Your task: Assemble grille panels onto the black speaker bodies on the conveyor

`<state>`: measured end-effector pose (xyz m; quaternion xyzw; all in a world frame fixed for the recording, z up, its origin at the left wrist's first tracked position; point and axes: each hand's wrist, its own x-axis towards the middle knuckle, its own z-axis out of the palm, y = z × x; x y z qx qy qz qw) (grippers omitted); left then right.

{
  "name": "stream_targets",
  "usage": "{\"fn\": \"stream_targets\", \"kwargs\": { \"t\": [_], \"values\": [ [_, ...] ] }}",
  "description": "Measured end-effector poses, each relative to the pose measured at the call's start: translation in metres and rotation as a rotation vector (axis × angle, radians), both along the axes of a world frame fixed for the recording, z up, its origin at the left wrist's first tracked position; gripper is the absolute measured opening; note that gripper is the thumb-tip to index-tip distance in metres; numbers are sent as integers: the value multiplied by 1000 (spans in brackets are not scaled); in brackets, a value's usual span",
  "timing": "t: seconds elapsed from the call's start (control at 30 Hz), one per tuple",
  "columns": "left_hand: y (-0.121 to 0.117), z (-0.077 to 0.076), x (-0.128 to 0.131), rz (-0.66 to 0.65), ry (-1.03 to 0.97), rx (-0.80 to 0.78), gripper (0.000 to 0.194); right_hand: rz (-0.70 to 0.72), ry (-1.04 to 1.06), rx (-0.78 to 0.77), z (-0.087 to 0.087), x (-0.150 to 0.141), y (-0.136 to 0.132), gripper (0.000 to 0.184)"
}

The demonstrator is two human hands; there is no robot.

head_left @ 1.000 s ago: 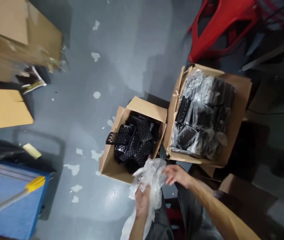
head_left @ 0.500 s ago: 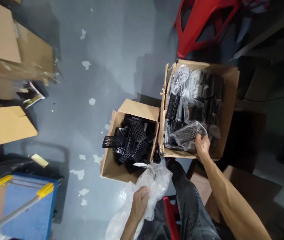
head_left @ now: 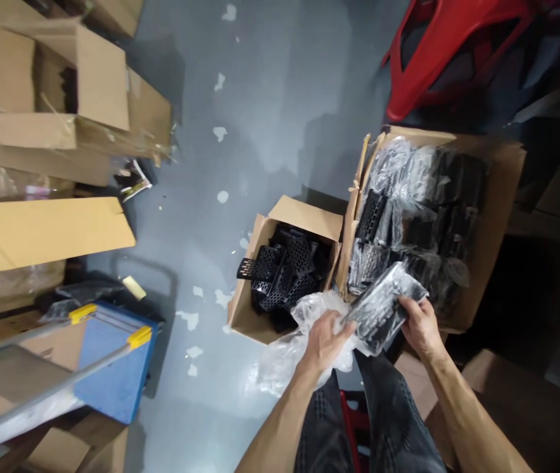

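Pale patches dot the grey floor (head_left: 260, 98) in here. The packet (head_left: 381, 312), black inside clear wrap, is held up at the big box's (head_left: 499, 217) near edge: right hand (head_left: 420, 325) pinching its right end, left hand (head_left: 324, 341) fingers clamped on its left, loose plastic (head_left: 284, 364) below. Leftward, a small box (head_left: 304, 213) holds black parts (head_left: 280, 276); far right, a red stool (head_left: 457, 59).

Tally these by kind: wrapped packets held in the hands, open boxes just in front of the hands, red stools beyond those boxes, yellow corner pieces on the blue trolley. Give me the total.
Wrapped packet in hand: 1
Open boxes, a small box and a large box: 2
Red stool: 1
Yellow corner pieces on the blue trolley: 2
Total: 6
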<state>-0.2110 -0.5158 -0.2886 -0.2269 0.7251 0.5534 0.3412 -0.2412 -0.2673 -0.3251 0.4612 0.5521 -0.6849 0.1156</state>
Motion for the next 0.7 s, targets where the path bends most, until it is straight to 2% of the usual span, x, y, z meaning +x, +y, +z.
{"fn": "stream_targets", "kwargs": {
  "t": [0.07, 0.1, 0.17, 0.2, 0.3, 0.33, 0.4, 0.47, 0.57, 0.63, 0.7],
  "values": [
    [-10, 10, 5, -75, 60, 9, 38, 49, 36, -65, 3, -3, -25, 40],
    [-18, 14, 11, -73, 69, 29, 38, 68, 50, -105, 3, -5, -40, 43],
    [-36, 17, 27, 69, 12, 71, 41, 99, 58, -187, -5, -11, -76, 49],
    [-46, 15, 36, 202, -47, 67, 45, 112, 52, -221, -11, -14, -97, 52],
    [-72, -5, 58, 627, -250, -30, 62, 151, 7, -251, -39, -18, -160, 59],
    [-80, -15, 62, 714, -295, -56, 67, 162, -12, -242, -50, -18, -178, 60],
    [-97, -37, 63, 789, -325, -76, 75, 188, -55, -192, -73, -13, -203, 63],
    [-113, -58, 60, 820, -320, -77, 80, 229, -97, -103, -93, -4, -212, 60],
    [-134, -81, 53, 868, -310, -81, 82, 353, -141, 50, -114, 14, -206, 41],
    [-143, -89, 52, 893, -300, -78, 82, 475, -160, 124, -122, 26, -202, 30],
    [-148, -91, 54, 913, -286, -71, 81, 606, -183, 168, -126, 36, -204, 29]
  ]
}}
